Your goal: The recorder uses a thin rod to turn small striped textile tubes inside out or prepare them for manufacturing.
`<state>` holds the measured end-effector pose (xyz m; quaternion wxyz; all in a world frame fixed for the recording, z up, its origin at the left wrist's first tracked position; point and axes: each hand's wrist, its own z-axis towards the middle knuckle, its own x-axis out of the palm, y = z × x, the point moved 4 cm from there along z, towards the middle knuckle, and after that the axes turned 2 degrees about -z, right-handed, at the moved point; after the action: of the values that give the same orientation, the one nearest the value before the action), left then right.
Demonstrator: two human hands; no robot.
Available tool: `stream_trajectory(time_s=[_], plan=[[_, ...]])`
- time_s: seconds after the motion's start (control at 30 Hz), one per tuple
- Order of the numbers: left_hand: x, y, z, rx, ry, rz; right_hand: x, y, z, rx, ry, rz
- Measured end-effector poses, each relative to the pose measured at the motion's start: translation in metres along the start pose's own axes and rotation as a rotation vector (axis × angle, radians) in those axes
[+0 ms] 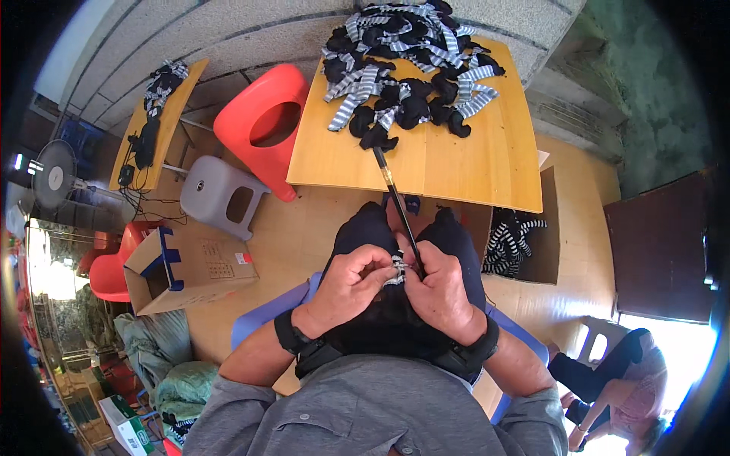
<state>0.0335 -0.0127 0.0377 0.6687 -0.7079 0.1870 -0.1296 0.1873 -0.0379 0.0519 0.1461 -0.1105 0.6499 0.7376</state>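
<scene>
In front of my lap, my left hand point(348, 287) pinches a small piece of black-and-white striped fabric point(398, 269), closed between thumb and fingers. My right hand point(442, 292) is closed close beside it, around the lower end of a thin black rod point(403, 211) with a gold band. The rod slants up and away, its far tip over the near part of the wooden table point(327, 161). On that table lies a heap of black and grey-white striped socks point(413, 108). My fingers partly hide the fabric, so its full shape does not show.
Left stand a red chair point(242, 121), a grey stool point(213, 199), a cardboard box point(205, 267) and a fan point(55, 181). A side table point(171, 114) holds more socks. Under the table's right side is a box point(546, 243) of striped items. A person point(627, 380) sits lower right.
</scene>
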Motion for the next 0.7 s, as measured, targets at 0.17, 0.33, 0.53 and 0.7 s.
stream_trajectory(time_s=[0.17,0.33,0.53,0.7], plan=[[-0.004,-0.003,-0.002,-0.110,0.065,-0.187,-0.003,0.001,0.003,0.044,0.127,0.146],[-0.006,0.002,-0.006,-0.151,-0.023,-0.231,-0.002,0.010,0.002,0.024,0.270,0.163],[-0.005,0.010,-0.010,-0.093,-0.091,-0.145,0.006,0.003,0.001,0.035,0.247,0.180],[-0.002,-0.011,-0.013,-0.253,-0.024,-0.375,0.005,0.001,-0.002,0.263,0.347,0.379]])
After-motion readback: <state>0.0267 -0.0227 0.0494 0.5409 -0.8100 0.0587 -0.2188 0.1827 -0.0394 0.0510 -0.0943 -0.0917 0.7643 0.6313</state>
